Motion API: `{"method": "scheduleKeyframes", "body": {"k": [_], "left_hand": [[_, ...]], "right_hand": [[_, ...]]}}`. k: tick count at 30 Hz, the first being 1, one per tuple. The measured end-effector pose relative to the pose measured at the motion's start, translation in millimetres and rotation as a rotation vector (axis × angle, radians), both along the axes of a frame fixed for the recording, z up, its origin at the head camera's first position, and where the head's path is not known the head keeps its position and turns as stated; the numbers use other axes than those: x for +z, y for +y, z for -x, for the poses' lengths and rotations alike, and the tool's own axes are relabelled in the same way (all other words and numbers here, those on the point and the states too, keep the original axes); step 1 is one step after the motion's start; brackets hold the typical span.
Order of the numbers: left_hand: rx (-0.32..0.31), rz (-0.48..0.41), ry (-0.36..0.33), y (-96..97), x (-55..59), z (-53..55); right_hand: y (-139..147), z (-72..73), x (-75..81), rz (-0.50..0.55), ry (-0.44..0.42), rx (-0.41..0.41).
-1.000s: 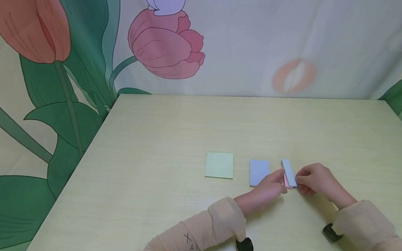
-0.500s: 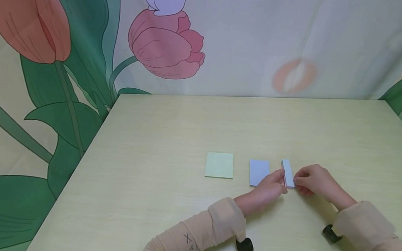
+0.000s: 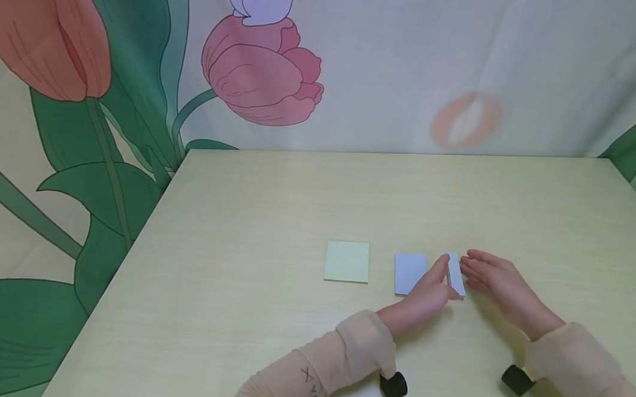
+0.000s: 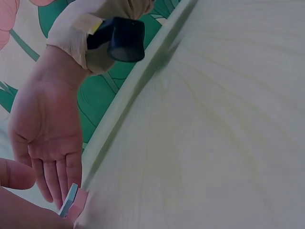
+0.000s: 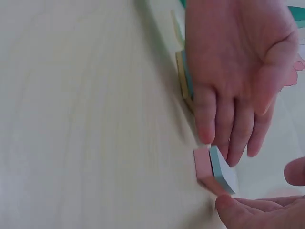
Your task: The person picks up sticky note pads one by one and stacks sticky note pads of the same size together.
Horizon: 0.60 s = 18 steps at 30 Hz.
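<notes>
A narrow pale blue sticky note pad (image 3: 456, 275) lies on top of a pink pad (image 5: 204, 162) of similar shape; the pink one hardly shows in the head view. My left hand (image 3: 426, 294) is at the left side of this small stack, fingers extended, its fingertips against or very near the edge. On the other side, my right hand (image 3: 499, 286) stands with straight fingers side by side, their tips close to the stack's right edge. Whether they touch it I cannot tell. Partly behind my left hand lies a blue-violet pad (image 3: 410, 272).
A pale green square pad (image 3: 347, 262) lies farther left on the light wooden table (image 3: 227, 278). Beneath the blue-violet pad, the right wrist view shows a yellow layer (image 5: 182, 76). A flower-printed cloth (image 3: 379, 64) hangs behind the table's far edge.
The pale blue pad, askew over the pink one a second ago, now covers it more evenly. My right hand's curled fingers have straightened. My left fingertips have shifted slightly forward along the stack.
</notes>
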<state>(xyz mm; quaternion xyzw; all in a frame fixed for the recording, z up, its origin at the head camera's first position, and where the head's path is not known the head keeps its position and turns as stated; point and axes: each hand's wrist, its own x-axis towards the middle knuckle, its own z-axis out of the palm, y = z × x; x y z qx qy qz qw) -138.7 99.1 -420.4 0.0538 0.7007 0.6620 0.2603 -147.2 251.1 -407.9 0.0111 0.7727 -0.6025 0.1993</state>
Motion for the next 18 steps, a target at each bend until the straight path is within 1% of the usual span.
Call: {"method": "scheduleKeyframes", "body": {"k": [2,4,6,11,18], "left_hand": [[0.012,-0.008,0.005,1.2,-1.1,1.0],[0.018,-0.017,0.008,1.9,-2.3,1.9],[0.024,-0.045,0.006,2.3,-3.3,2.6],[0.037,-0.105,-0.009,3.4,-5.5,3.9],[0.049,-0.134,-0.022,5.1,-7.1,4.6]], "right_hand": [[-0.4,-0.7,-0.4,0.070,-0.038,-0.014],[-0.6,-1.3,-0.9,0.119,-0.059,-0.010],[-1.1,-2.0,-1.3,0.161,-0.073,0.003],[-2.9,-3.6,-0.9,0.228,-0.095,0.028],[-4.4,-4.4,1.4,0.278,-0.136,0.005]]}}
